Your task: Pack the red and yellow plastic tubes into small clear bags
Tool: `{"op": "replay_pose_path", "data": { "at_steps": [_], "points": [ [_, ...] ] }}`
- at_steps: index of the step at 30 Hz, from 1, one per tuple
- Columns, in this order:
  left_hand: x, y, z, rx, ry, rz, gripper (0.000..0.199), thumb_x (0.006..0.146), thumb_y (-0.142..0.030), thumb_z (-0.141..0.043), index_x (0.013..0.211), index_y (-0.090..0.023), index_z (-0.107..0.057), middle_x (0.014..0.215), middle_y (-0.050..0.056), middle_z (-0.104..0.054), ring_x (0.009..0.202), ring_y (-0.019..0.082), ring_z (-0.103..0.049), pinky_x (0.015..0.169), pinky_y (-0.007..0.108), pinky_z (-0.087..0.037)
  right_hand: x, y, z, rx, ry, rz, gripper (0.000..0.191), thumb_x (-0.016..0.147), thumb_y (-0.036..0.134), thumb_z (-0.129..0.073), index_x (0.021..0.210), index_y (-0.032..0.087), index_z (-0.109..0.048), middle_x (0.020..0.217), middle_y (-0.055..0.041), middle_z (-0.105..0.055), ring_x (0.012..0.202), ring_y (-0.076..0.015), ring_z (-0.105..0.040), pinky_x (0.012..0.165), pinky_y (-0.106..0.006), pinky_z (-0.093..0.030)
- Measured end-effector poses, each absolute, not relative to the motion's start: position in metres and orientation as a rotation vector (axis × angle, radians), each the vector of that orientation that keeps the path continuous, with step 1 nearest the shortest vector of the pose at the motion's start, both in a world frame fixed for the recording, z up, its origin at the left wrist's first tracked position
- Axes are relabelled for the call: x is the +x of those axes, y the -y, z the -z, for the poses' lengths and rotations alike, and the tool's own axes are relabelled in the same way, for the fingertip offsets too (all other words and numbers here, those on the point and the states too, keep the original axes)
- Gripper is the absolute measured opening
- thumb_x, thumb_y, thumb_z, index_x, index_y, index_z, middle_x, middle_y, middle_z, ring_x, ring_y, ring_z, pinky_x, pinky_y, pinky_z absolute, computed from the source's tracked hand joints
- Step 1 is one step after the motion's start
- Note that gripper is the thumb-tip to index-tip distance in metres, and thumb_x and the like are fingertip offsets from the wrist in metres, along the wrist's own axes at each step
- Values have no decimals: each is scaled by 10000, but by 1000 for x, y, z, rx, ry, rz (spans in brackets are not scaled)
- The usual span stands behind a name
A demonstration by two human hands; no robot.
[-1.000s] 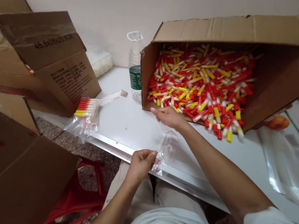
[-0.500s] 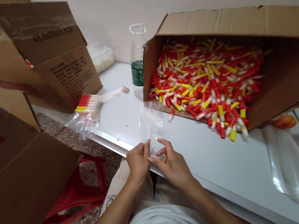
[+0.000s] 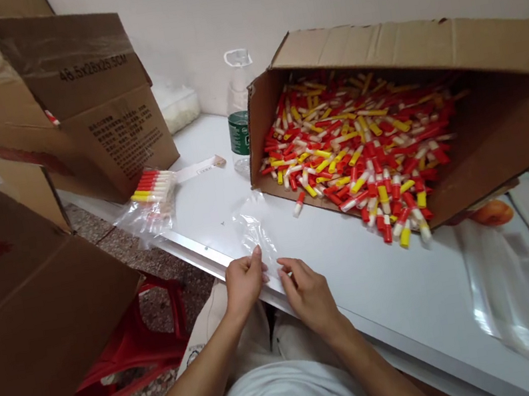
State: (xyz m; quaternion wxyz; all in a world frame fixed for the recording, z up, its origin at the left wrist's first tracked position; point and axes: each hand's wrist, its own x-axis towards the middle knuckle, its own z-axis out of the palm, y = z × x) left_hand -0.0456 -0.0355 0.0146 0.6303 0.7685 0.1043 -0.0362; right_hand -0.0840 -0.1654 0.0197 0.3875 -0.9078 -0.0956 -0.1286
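Note:
A thin clear plastic bag (image 3: 254,230) lies partly on the white table near its front edge. My left hand (image 3: 246,283) pinches the near end of the bag between thumb and fingers. On the other side, my right hand (image 3: 309,290) has its thumb and fingertips closed at the bag's edge. No contents show inside the bag. Just beyond my hands, one loose red-and-white tube (image 3: 299,205) rests outside an open cardboard box (image 3: 401,43). That box lies on its side and is heaped with small red, yellow and white tubes (image 3: 333,153), some spilling over its lip.
A clear bag of lined-up tubes (image 3: 155,192) sits at the table's left edge. Behind stands a green-labelled bottle (image 3: 239,136). Flat plastic bags (image 3: 514,298) lie at right. Cardboard boxes (image 3: 127,136) and a red stool (image 3: 136,341) are on the left.
My right hand has moved slightly away from the left, so the fingertips are farther apart. The bag's far end has shifted a little left and lower. The view has tilted slightly.

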Motion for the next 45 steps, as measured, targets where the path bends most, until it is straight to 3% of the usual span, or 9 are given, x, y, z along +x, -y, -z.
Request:
{"op": "replay_pose_path", "data": {
  "at_steps": [4,8,11,14,19,23,27,37,45],
  "points": [
    [-46,34,-17,1777,-246,146,566,763,-658,-475,608,-128,-600,345,-34,-431,352,105,-419,424,219,-324,-79,170,-26,-2057,-76,170,255,888,397,-440,893,194,-594,728,-19,-654,555,-133,-581,554,-249,-476],
    [-56,27,-26,1905,-232,14,689,767,-627,-511,1196,-88,-501,472,-45,-541,462,143,-522,507,234,-385,-80,170,-31,-2042,-143,197,263,875,436,-459,915,200,-566,678,4,-641,532,-124,-562,528,-228,-432],
    [-66,21,-31,2000,-81,10,803,725,-543,-619,1387,-193,-329,710,-20,-634,512,117,-548,560,236,-416,-81,168,-29,-2103,-83,241,250,887,424,-440,898,202,-555,635,14,-619,551,-124,-560,551,-225,-414],
    [-70,20,-26,1855,27,116,641,707,-437,-658,1277,-195,-492,802,-1,-622,510,80,-516,540,216,-416,-79,167,-28,-2036,-110,195,271,888,453,-432,909,205,-540,620,24,-601,520,-114,-537,524,-218,-400],
    [-66,22,-12,1610,-121,69,399,742,-403,-613,1018,-115,-649,696,14,-607,560,108,-538,550,228,-451,-76,171,-30,-2034,-102,57,368,896,501,-401,1080,203,-511,597,42,-581,505,-120,-535,541,-235,-432],
    [-69,24,-14,1863,-65,-103,349,827,-406,-538,1044,-170,-675,647,11,-640,572,126,-572,575,234,-456,-82,172,-30,-2399,38,169,438,873,497,-461,1210,221,-506,950,-49,-636,677,-155,-598,666,-313,-481],
    [-72,26,-20,1962,51,-158,372,877,-378,-475,1163,-186,-614,630,0,-654,579,129,-607,594,228,-458,-86,172,-27,-2601,229,468,314,866,388,-514,1124,237,-609,1174,-106,-539,966,-235,-538,759,-363,-488],
    [-71,19,-28,2011,301,-45,481,945,-339,-320,1397,-176,-293,647,-36,-557,573,113,-522,594,229,-390,-76,170,-35,-2391,398,320,200,879,270,-511,1025,234,-644,962,-51,-620,921,-190,-545,813,-352,-434],
    [-70,15,-25,1929,333,42,546,920,-350,-375,1409,-141,-248,642,-38,-558,580,118,-519,611,229,-393,-68,175,-37,-2537,428,425,235,926,213,-364,797,188,-559,785,-53,-587,774,-195,-478,728,-347,-371]
  ]
}}
